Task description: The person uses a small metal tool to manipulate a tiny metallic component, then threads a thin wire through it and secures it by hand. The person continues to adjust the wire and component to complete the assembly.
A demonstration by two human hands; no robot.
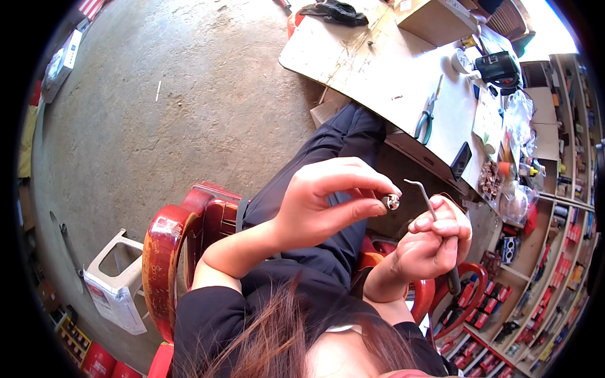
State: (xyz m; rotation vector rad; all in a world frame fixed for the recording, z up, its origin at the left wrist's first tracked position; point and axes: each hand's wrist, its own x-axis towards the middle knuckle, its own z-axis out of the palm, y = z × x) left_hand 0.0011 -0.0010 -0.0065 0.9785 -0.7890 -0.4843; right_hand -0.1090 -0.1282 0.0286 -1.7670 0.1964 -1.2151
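Note:
Between thumb and fingertips, my left hand (331,196) pinches a small, shiny metal cylinder (392,201), its round end turned toward the right. The rest of the cylinder is hidden by my fingers. My right hand (439,242) is closed around a hooked pick (426,200) with a thin metal shaft. The pick's bent tip points up and left, close to the cylinder but apart from it. Below my right fist, the dark end of its handle (454,281) sticks out. Both hands are raised above my lap.
A pale worktable (384,75) stands ahead to the right, with teal-handled pliers (426,121), a black phone-like object (461,160) and a cardboard box (435,20) on it. Packed shelves (529,283) line the right. My red wooden chair (165,249) surrounds me; a white stool (116,268) stands left.

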